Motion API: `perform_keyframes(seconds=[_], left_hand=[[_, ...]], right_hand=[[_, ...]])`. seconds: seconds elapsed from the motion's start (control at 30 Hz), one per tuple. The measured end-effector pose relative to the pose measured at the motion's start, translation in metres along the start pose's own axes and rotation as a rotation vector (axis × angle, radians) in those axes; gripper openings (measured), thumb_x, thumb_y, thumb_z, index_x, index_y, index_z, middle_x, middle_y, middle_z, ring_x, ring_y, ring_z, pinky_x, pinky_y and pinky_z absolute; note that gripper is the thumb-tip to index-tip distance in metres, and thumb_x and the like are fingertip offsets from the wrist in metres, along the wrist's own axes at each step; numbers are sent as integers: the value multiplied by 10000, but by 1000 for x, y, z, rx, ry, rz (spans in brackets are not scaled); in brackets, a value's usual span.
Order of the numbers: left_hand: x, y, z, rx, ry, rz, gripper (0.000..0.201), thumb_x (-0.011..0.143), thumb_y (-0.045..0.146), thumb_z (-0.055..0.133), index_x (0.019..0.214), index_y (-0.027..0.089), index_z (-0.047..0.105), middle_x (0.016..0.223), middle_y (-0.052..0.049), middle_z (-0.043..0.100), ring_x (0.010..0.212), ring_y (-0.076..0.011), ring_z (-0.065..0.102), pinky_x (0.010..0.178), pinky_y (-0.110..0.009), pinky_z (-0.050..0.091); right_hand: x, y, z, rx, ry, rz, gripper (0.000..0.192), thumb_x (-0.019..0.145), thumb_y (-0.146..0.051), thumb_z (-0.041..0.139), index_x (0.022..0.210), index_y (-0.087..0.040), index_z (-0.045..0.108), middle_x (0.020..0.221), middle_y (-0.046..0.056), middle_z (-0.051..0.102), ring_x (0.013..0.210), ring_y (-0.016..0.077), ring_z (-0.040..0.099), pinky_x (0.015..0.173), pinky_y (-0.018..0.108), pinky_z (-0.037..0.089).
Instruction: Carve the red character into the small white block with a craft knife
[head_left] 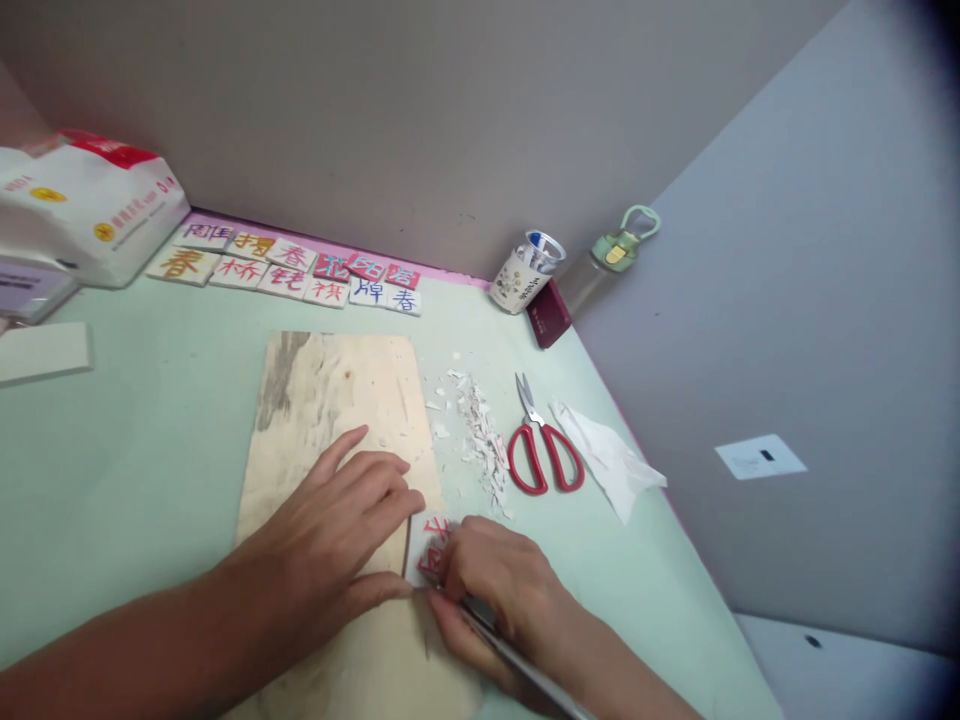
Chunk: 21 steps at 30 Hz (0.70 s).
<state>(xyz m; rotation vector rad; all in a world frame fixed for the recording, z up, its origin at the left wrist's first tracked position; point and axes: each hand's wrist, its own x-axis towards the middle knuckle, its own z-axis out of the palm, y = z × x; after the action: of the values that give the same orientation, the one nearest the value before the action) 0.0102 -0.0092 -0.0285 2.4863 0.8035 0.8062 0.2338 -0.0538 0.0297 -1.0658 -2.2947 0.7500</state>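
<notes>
A small white tile [417, 545] with red painted characters lies near the right edge of a wooden board [345, 385]. My left hand [337, 510] rests on the board, thumb and fingers pinching the tile's left side by its upper and lower corners. Closed around a slim, silver craft knife [517, 660], my right hand [506, 575] leans over the tile's right part. The knife's tip is at the tile's lower edge, mostly hidden by the fingers. White shavings [484, 440] are scattered beside the board, just beyond my right hand.
Red-handled scissors [534, 440] and a crumpled tissue [611, 465] lie to the right. Painted tiles [285, 280] line the back, near a tissue pack [112, 215]. A labelled can [521, 280], a dark red box [550, 315] and a bottle [600, 265] stand at the back right wall.
</notes>
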Motion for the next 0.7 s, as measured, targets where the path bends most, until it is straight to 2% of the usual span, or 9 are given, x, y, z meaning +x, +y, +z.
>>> perform_keyframes(seconds=[0.1, 0.27, 0.43, 0.53, 0.7], left_hand=[[-2, -1, 1, 1, 14, 19, 355, 912, 227, 792, 1194, 233, 576, 1099, -19, 641, 1215, -264, 577, 1280, -501, 125], [0, -4, -2, -31, 3, 41, 307, 968, 271, 754, 1215, 224, 578, 1099, -25, 636, 1224, -268, 564, 1279, -510, 118], [3, -7, -5, -7, -65, 74, 351, 948, 292, 798, 1211, 225, 576, 1108, -28, 633, 1212, -278, 558, 1263, -520, 114], [4, -8, -4, -9, -61, 78, 382, 915, 268, 827, 1201, 218, 580, 1094, -33, 630, 1198, -289, 559, 1258, -536, 117], [4, -8, -3, -3, -62, 89, 357, 919, 260, 814, 1188, 212, 584, 1094, -42, 634, 1195, -289, 563, 1258, -537, 116]], right_hand=[[-1, 2, -1, -32, -34, -49, 338, 968, -27, 507, 782, -258, 345, 705, -39, 470, 675, 145, 461, 659, 266, 429], [-7, 10, 0, -30, -84, -109, 315, 998, -16, 521, 829, -243, 383, 778, -23, 514, 743, 142, 485, 734, 269, 434], [-8, 11, 2, 19, -95, -77, 336, 970, 8, 518, 811, -245, 365, 758, -38, 485, 731, 134, 471, 732, 266, 426], [-3, 8, 0, 58, -61, -36, 302, 981, -56, 512, 803, -249, 362, 725, -41, 455, 695, 138, 449, 675, 269, 402], [2, 7, -6, 121, -93, 25, 262, 956, -95, 530, 797, -245, 387, 740, -28, 495, 694, 137, 485, 639, 262, 382]])
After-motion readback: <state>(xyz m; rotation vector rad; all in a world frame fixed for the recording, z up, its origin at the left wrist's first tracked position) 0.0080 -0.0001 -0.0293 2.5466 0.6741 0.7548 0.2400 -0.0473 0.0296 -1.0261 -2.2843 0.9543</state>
